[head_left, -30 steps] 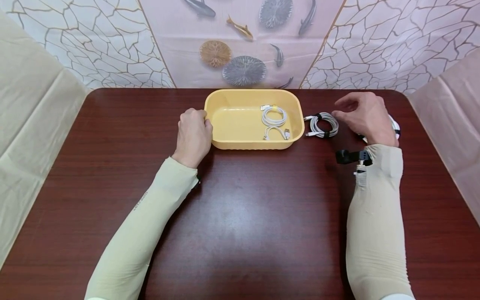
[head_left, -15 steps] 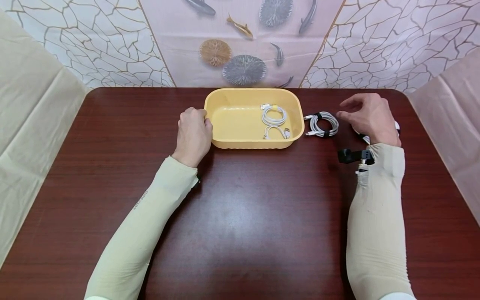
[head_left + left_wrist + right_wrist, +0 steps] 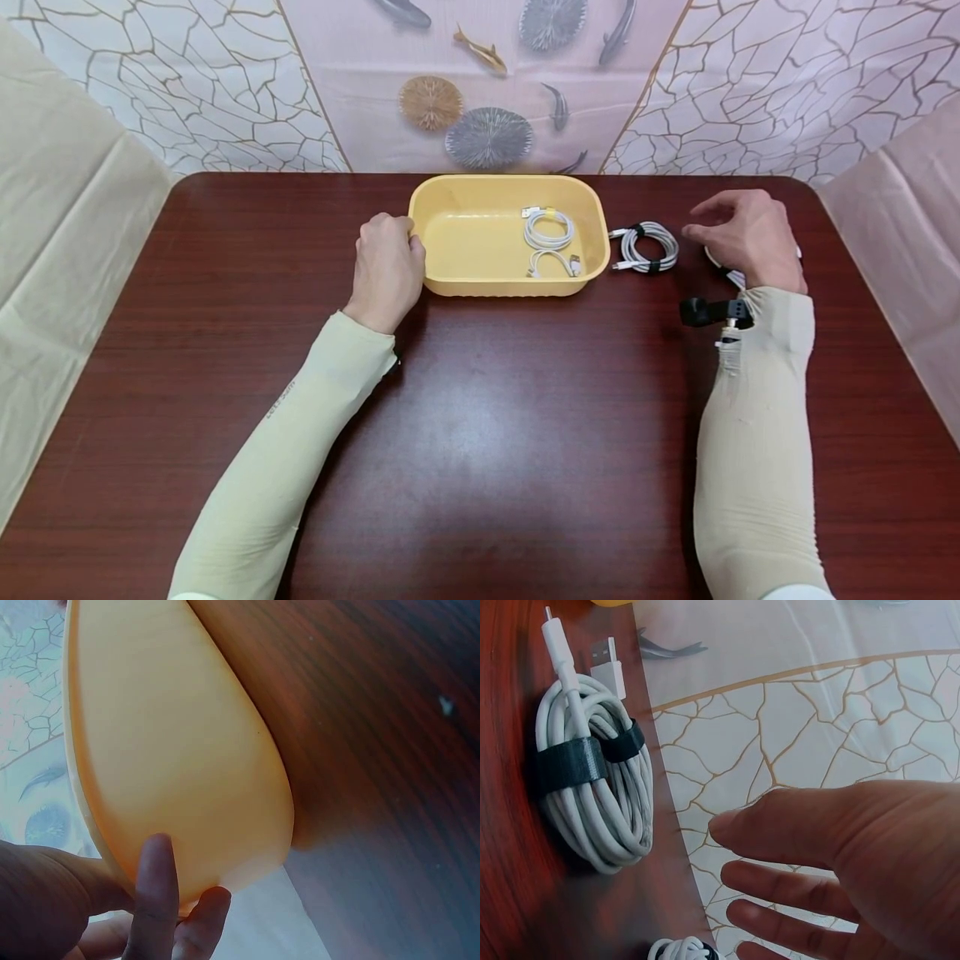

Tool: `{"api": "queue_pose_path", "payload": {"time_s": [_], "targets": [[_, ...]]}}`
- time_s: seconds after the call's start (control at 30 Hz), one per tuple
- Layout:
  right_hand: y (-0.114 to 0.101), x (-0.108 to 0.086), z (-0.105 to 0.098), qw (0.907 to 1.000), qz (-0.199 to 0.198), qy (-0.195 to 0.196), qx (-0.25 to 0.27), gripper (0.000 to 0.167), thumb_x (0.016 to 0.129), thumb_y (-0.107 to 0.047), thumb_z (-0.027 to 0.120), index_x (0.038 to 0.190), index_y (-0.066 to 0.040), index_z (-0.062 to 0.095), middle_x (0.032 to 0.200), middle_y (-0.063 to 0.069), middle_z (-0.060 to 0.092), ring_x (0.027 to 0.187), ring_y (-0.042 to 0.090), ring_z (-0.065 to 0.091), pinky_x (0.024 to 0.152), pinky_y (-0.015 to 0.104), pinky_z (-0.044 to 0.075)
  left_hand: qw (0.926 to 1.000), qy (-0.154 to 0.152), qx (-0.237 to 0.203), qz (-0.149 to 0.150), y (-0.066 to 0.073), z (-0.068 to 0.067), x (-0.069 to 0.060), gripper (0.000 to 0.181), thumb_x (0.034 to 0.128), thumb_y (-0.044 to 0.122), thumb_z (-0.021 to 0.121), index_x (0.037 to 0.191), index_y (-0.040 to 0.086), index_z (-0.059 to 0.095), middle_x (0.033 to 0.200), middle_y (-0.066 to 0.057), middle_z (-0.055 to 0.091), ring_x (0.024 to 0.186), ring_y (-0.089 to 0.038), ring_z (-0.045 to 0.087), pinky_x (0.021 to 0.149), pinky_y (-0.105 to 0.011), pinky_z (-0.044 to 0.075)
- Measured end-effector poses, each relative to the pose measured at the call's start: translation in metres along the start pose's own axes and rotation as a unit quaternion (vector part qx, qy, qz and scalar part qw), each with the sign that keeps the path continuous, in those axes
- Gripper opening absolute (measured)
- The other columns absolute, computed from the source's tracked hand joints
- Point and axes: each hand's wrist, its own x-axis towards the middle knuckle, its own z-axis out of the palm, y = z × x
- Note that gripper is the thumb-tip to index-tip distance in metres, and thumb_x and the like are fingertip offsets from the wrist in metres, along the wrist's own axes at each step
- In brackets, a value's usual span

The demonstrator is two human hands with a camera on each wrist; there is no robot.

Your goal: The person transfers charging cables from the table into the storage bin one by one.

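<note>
My left hand grips the left end of a yellow plastic bin; in the left wrist view its fingers lie against the outer wall and the thumb goes over the rim. Inside the bin's right half lie a coiled white USB cable with a yellow tie and a short white cable. Right of the bin rests a coiled grey-white charging cable with black straps. My right hand hovers above another coiled white cable, mostly hidden beneath it; its fingers are extended and hold nothing.
The dark red-brown table runs back to a patterned cloth backdrop. Plain pale cloth hangs along the sides. A black wrist camera juts out from my right sleeve.
My right hand has drifted slightly right, away from the grey-white charging cable, uncovering a bit of the cable beneath it. The left hand and bin keep their places.
</note>
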Motion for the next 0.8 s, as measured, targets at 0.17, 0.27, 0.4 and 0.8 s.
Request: {"api": "queue_pose_path", "payload": {"time_s": [0.17,0.27,0.4,0.8], "targets": [[0.003,-0.001,0.000,0.9998,0.014,0.000,0.010,0.047,0.096,-0.034,0.063,0.132,-0.005,0.066,0.141,0.028,0.058,0.130,0.044,0.050,0.100,0.061,0.043,1.0000,-0.002,-0.001,-0.001,0.000,0.000,0.000,0.025,0.0963,0.000,0.052,0.107,-0.007,0.074,0.099,-0.025,0.065,0.096,-0.041,0.068,0.084,-0.046,0.059],[0.006,-0.001,0.000,0.9997,0.021,0.002,0.013,0.047,0.096,-0.034,0.063,0.132,-0.004,0.065,0.141,0.028,0.057,0.129,0.044,0.049,0.100,0.061,0.042,1.0000,-0.001,-0.001,0.001,0.000,0.000,0.000,0.025,0.0962,0.000,0.052,0.107,-0.007,0.074,0.099,-0.025,0.065,0.095,-0.041,0.068,0.083,-0.046,0.059],[0.009,-0.001,0.000,0.9996,0.027,0.005,0.012,0.047,0.096,-0.034,0.063,0.132,-0.004,0.065,0.139,0.029,0.058,0.128,0.044,0.050,0.100,0.061,0.043,1.0000,0.001,-0.001,0.002,0.000,0.000,0.000,0.025,0.0959,-0.001,0.052,0.105,-0.007,0.075,0.098,-0.025,0.065,0.093,-0.040,0.068,0.081,-0.045,0.059],[0.015,-0.003,0.000,0.9985,0.052,0.004,0.018,0.051,0.095,-0.035,0.062,0.135,-0.004,0.062,0.140,0.030,0.057,0.126,0.044,0.052,0.098,0.061,0.044,1.0000,0.002,0.001,0.005,0.000,0.000,0.000,0.025,0.0957,-0.001,0.052,0.102,-0.007,0.075,0.097,-0.025,0.065,0.094,-0.041,0.068,0.083,-0.047,0.058]]}}
